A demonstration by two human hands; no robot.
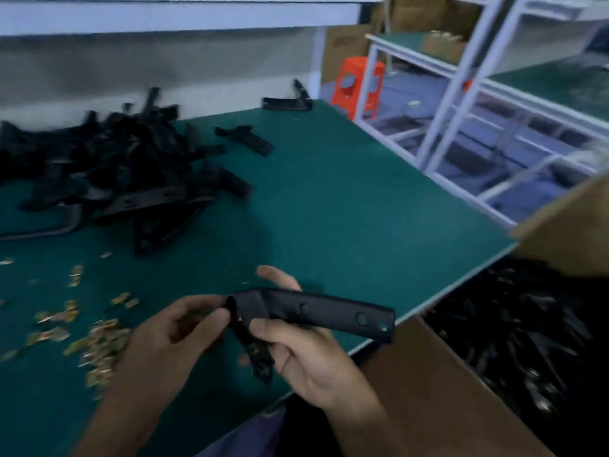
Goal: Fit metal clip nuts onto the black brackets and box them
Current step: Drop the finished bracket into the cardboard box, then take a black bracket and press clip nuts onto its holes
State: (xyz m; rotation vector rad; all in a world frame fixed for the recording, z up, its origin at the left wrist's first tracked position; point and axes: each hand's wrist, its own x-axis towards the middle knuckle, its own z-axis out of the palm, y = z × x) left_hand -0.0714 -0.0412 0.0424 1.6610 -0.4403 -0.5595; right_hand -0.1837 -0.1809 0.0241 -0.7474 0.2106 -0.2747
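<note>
The bracket (316, 310) is held above the near edge of the tabletop (346, 199), its long arm pointing right toward the box (445, 374) and its short arm hanging down. The right hand (306, 357) is wrapped round it just below the bend. The left hand (164, 338) pinches the corner with thumb and curled fingers; blur hides whether a clip nut sits under the thumb. The step looks like seating a nut on that end. To do it well, the right hand should keep the bracket steady while the left slides the nut on square, its hole lined up with the bracket's hole, and pushes until it sits flush. Spare nuts (99, 344) lie on the tabletop close to the left hand.
</note>
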